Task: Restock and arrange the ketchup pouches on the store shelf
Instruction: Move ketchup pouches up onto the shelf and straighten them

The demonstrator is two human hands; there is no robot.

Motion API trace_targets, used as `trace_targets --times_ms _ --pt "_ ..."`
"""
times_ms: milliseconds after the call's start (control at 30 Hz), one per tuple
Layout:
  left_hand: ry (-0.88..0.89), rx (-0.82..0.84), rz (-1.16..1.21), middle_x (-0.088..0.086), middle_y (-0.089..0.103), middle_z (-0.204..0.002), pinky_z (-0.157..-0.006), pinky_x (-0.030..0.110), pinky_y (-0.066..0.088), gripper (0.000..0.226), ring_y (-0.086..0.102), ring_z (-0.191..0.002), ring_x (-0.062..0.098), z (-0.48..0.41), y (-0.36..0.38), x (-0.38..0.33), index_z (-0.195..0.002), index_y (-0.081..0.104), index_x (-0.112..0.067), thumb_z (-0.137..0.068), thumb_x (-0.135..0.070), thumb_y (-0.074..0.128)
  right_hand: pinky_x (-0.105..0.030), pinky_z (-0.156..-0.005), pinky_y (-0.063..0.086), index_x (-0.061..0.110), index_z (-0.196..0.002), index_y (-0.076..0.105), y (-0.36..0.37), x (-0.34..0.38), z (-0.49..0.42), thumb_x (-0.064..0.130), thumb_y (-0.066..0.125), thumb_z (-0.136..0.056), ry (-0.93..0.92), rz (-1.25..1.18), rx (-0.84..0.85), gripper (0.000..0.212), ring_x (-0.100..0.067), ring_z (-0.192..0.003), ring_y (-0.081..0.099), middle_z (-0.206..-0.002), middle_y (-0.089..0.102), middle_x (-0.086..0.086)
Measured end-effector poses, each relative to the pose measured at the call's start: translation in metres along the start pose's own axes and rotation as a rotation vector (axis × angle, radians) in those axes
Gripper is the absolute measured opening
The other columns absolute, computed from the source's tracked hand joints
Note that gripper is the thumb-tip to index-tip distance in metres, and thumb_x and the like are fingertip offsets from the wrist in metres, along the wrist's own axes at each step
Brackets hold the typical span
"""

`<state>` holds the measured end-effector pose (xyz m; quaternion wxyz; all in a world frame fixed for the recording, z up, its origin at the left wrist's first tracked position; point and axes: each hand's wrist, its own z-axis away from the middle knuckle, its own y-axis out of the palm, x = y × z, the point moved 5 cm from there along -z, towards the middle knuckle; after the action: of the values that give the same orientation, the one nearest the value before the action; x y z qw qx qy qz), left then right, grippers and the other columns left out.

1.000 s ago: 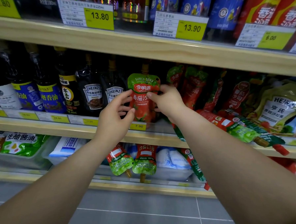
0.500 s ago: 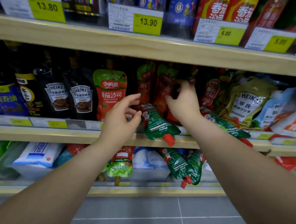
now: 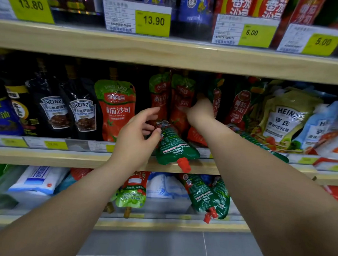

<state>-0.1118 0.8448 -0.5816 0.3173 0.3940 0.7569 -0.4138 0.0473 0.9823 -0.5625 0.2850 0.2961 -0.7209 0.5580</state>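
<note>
both arms are stretched toward the middle shelf (image 3: 45, 157). the left hand (image 3: 136, 139) is held loosely spread, fingers apart, its thumb laid against the top of a fallen ketchup pouch (image 3: 174, 145); nothing is pinched by it. that pouch is seen lying tilted over the shelf's front edge, back side up, its red cap (image 3: 183, 164) hanging past the lip. the right hand (image 3: 201, 110) is pushed deeper in, set against two upright ketchup pouches (image 3: 182, 101) standing side by side; whether one is gripped cannot be told, as the fingers are hidden behind the pouches and blurred. further left, a front-facing ketchup pouch (image 3: 116, 109) is stood upright beside dark sauce bottles (image 3: 83, 111). to the right, a pale salad dressing pouch (image 3: 284, 118) is leaned among other packs. on the lower shelf, more pouches (image 3: 207, 198) are seen hanging upside down. yellow price tags (image 3: 153, 22) are fixed along the top shelf.
</note>
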Motion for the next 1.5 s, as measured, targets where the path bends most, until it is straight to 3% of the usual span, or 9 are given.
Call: trace_targets --times_ms 133,333,433,500,800,1067,1167,1300,1500 --pt "-0.009 0.017 0.0 -0.011 0.056 -0.122 -0.092 0.032 0.05 0.049 0.056 -0.102 0.003 -0.005 0.01 0.0 -0.126 0.046 -0.044 -0.088 -0.018 0.062 -0.045 -0.09 0.052 0.01 -0.13 0.046 -0.003 -0.009 -0.013 0.022 0.068 -0.084 0.034 -0.062 0.064 0.053 -0.036 -0.112 0.056 -0.126 0.057 -0.016" --pt "0.01 0.019 -0.039 -0.015 0.058 -0.116 -0.083 0.027 0.053 0.045 0.059 -0.093 -0.002 0.002 0.016 0.011 -0.123 0.048 -0.048 -0.088 -0.023 0.061 -0.041 -0.092 0.05 0.007 -0.127 0.048 -0.007 -0.015 -0.028 0.013 0.062 -0.088 -0.003 -0.044 0.088 0.042 -0.035 -0.111 0.057 -0.125 0.057 -0.017" --pt "0.018 -0.019 -0.089 -0.019 0.061 -0.102 -0.076 0.03 0.054 0.039 0.06 -0.086 0.0 0.008 0.012 0.019 -0.115 0.053 -0.048 -0.087 -0.022 0.062 -0.029 -0.096 0.042 0.006 -0.135 0.04 -0.005 -0.015 -0.025 0.023 0.063 -0.089 0.004 0.062 0.08 0.055 -0.032 -0.122 0.049 -0.136 0.049 -0.016" --pt "0.018 -0.043 -0.108 -0.021 0.062 -0.097 -0.075 0.03 0.053 0.036 0.06 -0.084 0.001 0.014 0.008 0.025 -0.111 0.055 -0.046 -0.086 -0.022 0.063 -0.036 -0.103 0.041 0.005 -0.136 0.04 -0.002 -0.014 -0.019 0.024 0.07 -0.084 0.021 -0.002 0.094 0.063 -0.032 -0.124 0.048 -0.137 0.05 -0.016" --pt "0.1 -0.153 -0.428 -0.015 0.06 -0.09 -0.08 0.025 0.035 0.026 0.044 -0.093 0.004 0.035 -0.023 0.038 -0.108 0.064 -0.024 -0.083 -0.017 0.067 -0.031 -0.085 0.045 0.012 -0.118 0.056 0.005 -0.013 -0.01 0.024 0.072 -0.081 0.034 0.188 0.029 0.042 -0.03 -0.111 0.058 -0.122 0.062 -0.011" --pt "0.09 -0.185 -0.516 -0.011 0.065 -0.093 -0.088 0.035 0.033 0.022 0.049 -0.102 0.02 0.037 -0.037 0.046 -0.1 0.068 -0.023 -0.083 -0.032 0.059 -0.039 -0.089 0.047 0.007 -0.139 0.03 0.001 -0.006 0.004 0.021 0.065 -0.086 0.068 0.194 -0.025 0.065 -0.033 -0.117 0.053 -0.132 0.052 -0.014" --pt "0.067 -0.181 -0.518 -0.008 0.067 -0.097 -0.088 0.035 0.032 0.021 0.049 -0.103 0.021 0.036 -0.04 0.051 -0.099 0.068 -0.023 -0.083 -0.035 0.058 -0.042 -0.08 0.049 0.008 -0.136 0.032 -0.01 0.017 0.03 0.024 0.066 -0.082 -0.205 0.253 -0.26 0.065 -0.037 -0.111 0.054 -0.131 0.047 -0.018" --pt "0.07 -0.166 -0.514 -0.007 0.065 -0.1 -0.09 0.039 0.035 0.024 0.049 -0.105 0.022 0.037 -0.041 0.056 -0.101 0.066 -0.022 -0.083 -0.036 0.059 -0.044 -0.091 0.047 0.016 -0.139 0.038 0.005 0.06 0.043 0.017 0.063 -0.082 -0.607 0.319 -0.153 0.062 -0.039 -0.119 0.046 -0.135 0.042 -0.019" --pt "0.105 -0.149 -0.502 -0.006 0.066 -0.1 -0.09 0.038 0.035 0.025 0.05 -0.103 0.023 0.039 -0.043 0.057 -0.101 0.066 -0.021 -0.081 -0.034 0.062 -0.048 -0.113 0.021 0.032 -0.144 0.031 0.03 0.082 0.025 0.013 0.049 -0.089 -0.664 0.502 -0.082 0.061 -0.042 -0.141 0.009 -0.155 0.015 -0.016"
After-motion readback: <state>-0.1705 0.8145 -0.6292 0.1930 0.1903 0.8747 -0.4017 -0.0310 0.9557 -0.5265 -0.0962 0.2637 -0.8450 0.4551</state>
